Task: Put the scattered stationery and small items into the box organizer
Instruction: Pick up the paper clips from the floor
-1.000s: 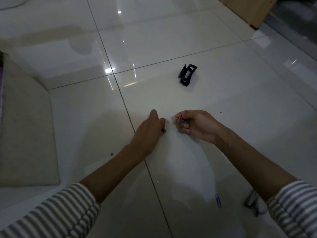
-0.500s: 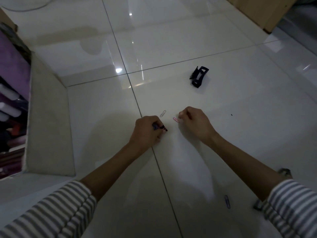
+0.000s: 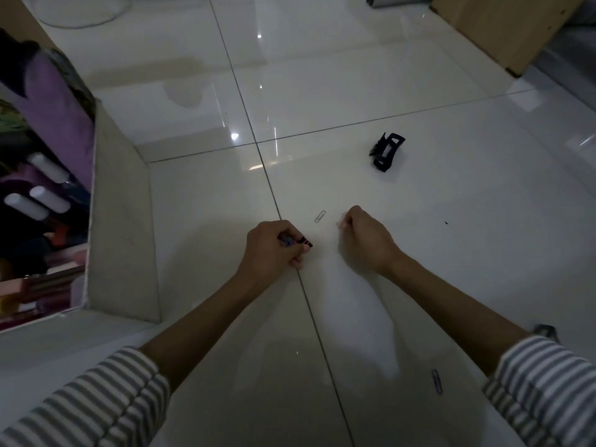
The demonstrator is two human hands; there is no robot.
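A glossy white tiled floor [image 3: 483,221] fills the frame. The beige box organizer [image 3: 122,227] is set on it at the left edge, presumably so that pieces can be dropped in within arm's reach. White-capped tubes and other stationery are seen inside it. A wooden cabinet [image 3: 503,24] is seen at the upper right. Near the centre the left hand [image 3: 274,250] is clenched, its grip closed on small blue and black items [image 3: 295,241], probably so that several can be carried in one trip. Just beside it the right hand [image 3: 367,243] is curled, its grip pinching what looks to be a pink paper clip [image 3: 339,224] at the floor. Loose on the floor are a black hair claw [image 3: 387,152] right of centre, a silver paper clip [image 3: 320,216] just above the hands and a blue paper clip [image 3: 436,386] at the lower right. No brand or writing can be read.
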